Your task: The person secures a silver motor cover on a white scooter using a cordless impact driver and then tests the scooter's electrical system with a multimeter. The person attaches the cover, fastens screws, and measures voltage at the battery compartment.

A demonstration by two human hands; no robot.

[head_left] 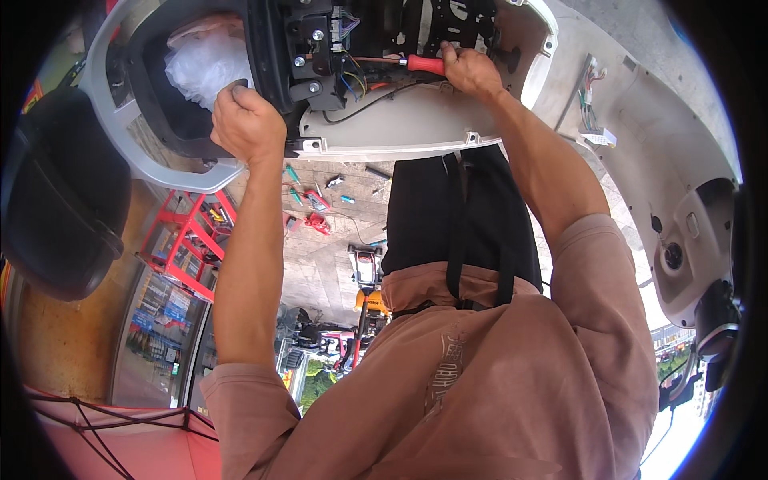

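Note:
A screwdriver [424,65] with a red handle lies level in my right hand [475,72], whose fingers are wrapped round the handle's end. Its shaft points left toward a black bracket [317,68] with several bolts; where the tip ends is hard to make out. My left hand [250,124] is closed at the edge of the scooter's black storage bin [160,128], beside a crumpled clear plastic bag [210,68]. What its fingers grip is hidden. Coloured wires [352,80] and a connector run next to the bracket, inside the opened pale body shell [400,128].
On the left hangs a black scooter seat [68,192]. A red rack [188,240] with tools stands below it. Several hand tools and a red meter [317,200] lie on the paved ground. To the right is the scooter's pale front panel [640,152] with a loose wire connector [596,136].

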